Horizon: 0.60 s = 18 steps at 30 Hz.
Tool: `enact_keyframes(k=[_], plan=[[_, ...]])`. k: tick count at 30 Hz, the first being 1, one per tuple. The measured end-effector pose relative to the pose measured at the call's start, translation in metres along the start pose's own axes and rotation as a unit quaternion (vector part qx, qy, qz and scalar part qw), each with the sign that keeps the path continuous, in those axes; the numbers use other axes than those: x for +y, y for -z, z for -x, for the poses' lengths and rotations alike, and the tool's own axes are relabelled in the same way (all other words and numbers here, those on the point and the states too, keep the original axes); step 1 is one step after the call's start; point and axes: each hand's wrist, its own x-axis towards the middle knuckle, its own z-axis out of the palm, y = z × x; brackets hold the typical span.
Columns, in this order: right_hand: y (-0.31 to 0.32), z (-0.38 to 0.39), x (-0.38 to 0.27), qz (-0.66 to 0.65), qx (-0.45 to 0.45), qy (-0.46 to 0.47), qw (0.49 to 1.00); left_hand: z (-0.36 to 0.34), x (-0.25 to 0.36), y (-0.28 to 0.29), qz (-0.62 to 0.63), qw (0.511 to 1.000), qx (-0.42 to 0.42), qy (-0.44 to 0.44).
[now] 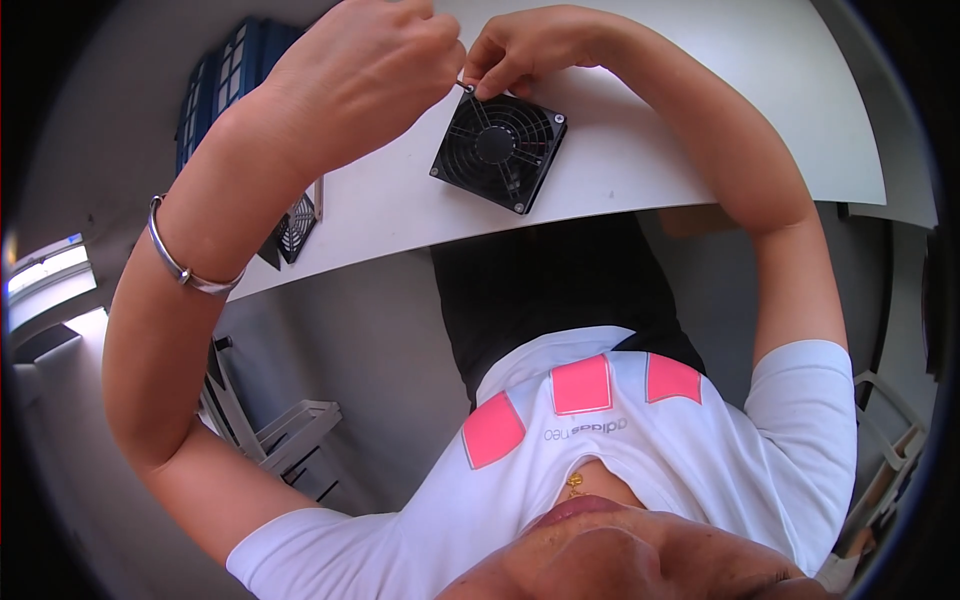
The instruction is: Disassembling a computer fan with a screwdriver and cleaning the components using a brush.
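Note:
A square black cooling fan (pixel 495 146) with a round wire guard and screws at its corners lies on the white table. Above its far left corner my left hand (pixel 375 65) is closed in a fist. A thin dark shaft, part of a tool mostly hidden in the fist, points at the corner screw (pixel 470 89). My right hand (pixel 530 50) has thumb and fingers pinched at that same corner, steadying the fan from the far side. Beyond my left forearm, a second black fan guard (pixel 297 228) is partly covered by the arm.
The white table (pixel 680 130) has its near edge just in front of my body. Blue bins (pixel 225 75) stand at the far left. A thin rod (pixel 319 198) lies beside the second guard. Below the table at the left is a light-coloured rack (pixel 300 425).

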Motion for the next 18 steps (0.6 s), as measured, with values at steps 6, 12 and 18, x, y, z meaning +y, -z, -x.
enact_keyframes(k=[6, 12, 18], plan=[[-0.002, 0.002, -0.006, 0.006, 0.006, -0.025, 1.000, -0.001, -0.008, -0.010, 0.115, 0.954, -0.198, 0.193], [-0.010, 0.017, -0.006, 0.071, 0.079, 0.027, 0.994, 0.004, -0.012, -0.013, 0.189, 0.971, -0.055, 0.132], [-0.009, 0.017, -0.009, 0.082, 0.069, -0.002, 0.994, -0.004, -0.016, -0.011, 0.171, 0.978, -0.072, 0.099]])
